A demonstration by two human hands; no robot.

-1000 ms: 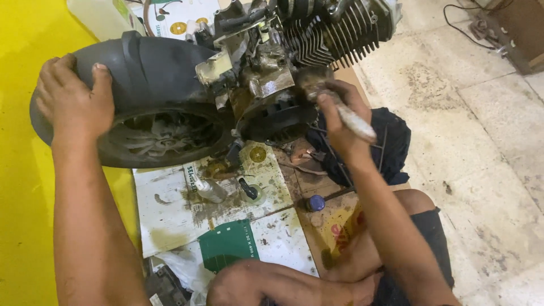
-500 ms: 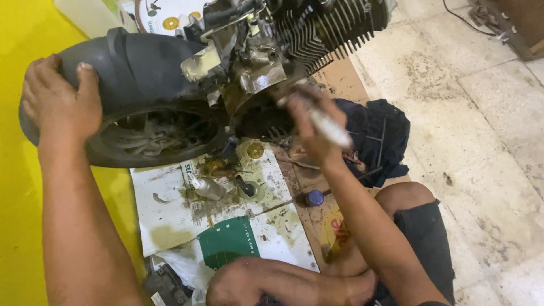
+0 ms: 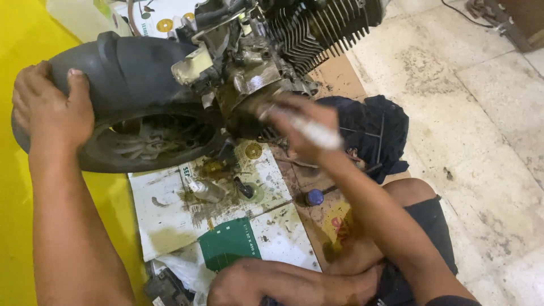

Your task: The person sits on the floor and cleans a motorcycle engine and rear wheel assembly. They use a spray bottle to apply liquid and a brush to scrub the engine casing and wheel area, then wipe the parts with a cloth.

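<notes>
Left hand (image 3: 51,113) palm-down, fingers spread on the black tyre (image 3: 130,73); right hand (image 3: 300,127) blurred, pinching a white tool (image 3: 317,133) beside the engine (image 3: 272,62).

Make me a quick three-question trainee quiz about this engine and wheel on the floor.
1. True or false: the left hand rests on the black tyre.
2. What does the right hand hold: A a white-handled tool, B a hammer, C a rag?
3. What colour is the small cap lying on the cardboard?

Key: 1 true. 2 A. 3 blue.
</notes>
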